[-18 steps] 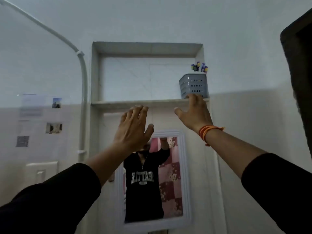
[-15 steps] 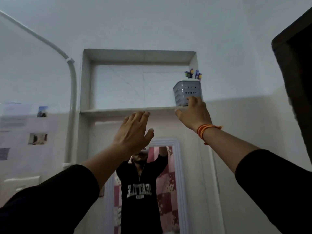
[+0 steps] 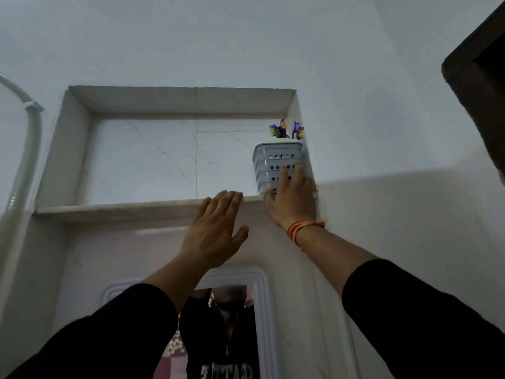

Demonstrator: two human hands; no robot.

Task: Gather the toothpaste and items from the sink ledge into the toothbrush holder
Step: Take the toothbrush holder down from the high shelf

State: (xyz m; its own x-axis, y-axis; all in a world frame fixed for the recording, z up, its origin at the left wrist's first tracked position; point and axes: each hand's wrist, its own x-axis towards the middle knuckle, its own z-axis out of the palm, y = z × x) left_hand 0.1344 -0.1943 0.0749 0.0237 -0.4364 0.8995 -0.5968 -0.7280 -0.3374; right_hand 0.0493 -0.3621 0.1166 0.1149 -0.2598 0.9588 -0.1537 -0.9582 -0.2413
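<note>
Toothbrush holder (image 3: 273,160) stands at right end of niche shelf (image 3: 123,210), toothbrushes (image 3: 285,129) in it. Right hand (image 3: 292,203) is laid on its front, fingers (image 3: 284,176) straight, close together, thumb by the base; no wrap seen. Left hand (image 3: 211,233) is held flat at shelf edge, fingers together, nothing held. Step judged: fetching the holder. Next: it must be gripped round and brought down upright. Toothpaste not seen.

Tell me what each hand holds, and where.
Nothing is gripped. The right hand rests straight fingers on the toothbrush holder, low on its front wall; the left hand is empty.
</note>
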